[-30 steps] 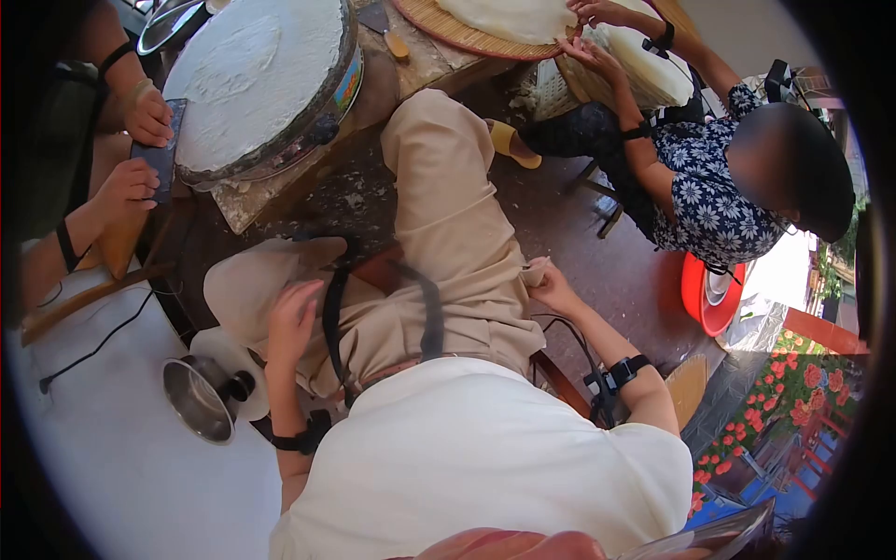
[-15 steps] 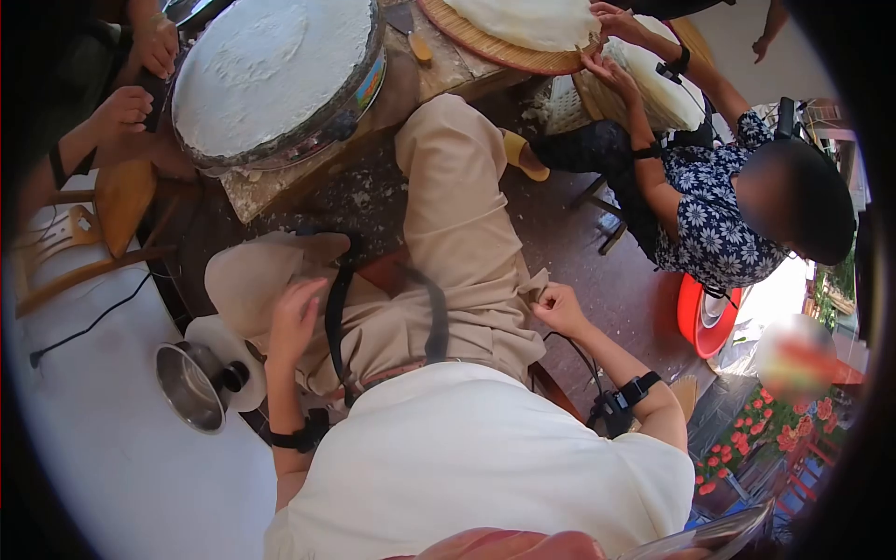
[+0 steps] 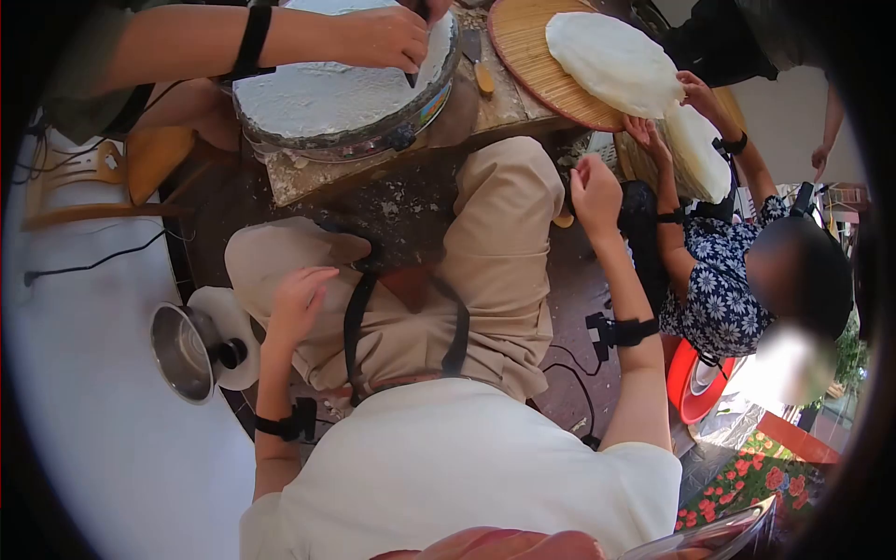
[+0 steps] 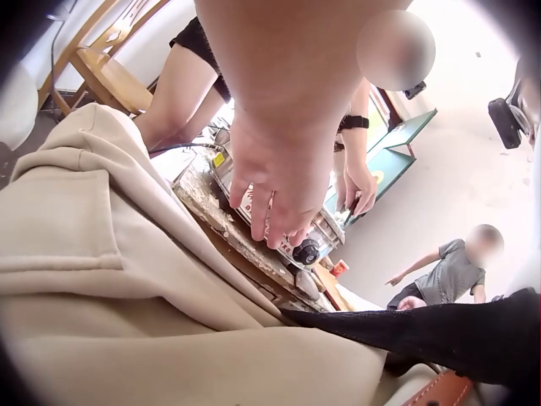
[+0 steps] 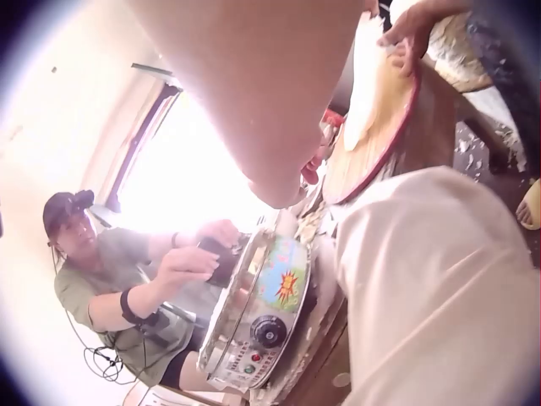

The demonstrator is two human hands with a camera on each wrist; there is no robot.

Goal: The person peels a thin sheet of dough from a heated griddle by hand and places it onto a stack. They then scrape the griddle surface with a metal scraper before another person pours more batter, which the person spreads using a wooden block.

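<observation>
My left hand [image 3: 301, 303] hangs over my left thigh in the head view, its fingers extended and holding nothing. My right hand [image 3: 597, 198] is raised beside my right knee, fingers loosely bent with nothing in them. Ahead on the table is a round griddle [image 3: 336, 147] coated with white batter; its side carries a dial [image 5: 269, 331]. Across from me, another person's hand [image 3: 397, 39] holds a dark scraper over that batter. To the right, a seated person's hands [image 3: 644, 135] are at the edge of a white round sheet [image 3: 607, 56] on a woven mat [image 3: 523, 65].
A scraper with a wooden handle [image 3: 484, 78] lies between griddle and mat. A steel bowl [image 3: 184, 353] stands at my left, a wooden chair [image 3: 157, 163] beyond it. A red basin [image 3: 686, 383] is on the right. Black cables [image 3: 583, 373] hang near my right arm.
My right hand has left the side of my right thigh and risen forward past the knee. The other person's arm has swung over the griddle. My left hand stays over the thigh.
</observation>
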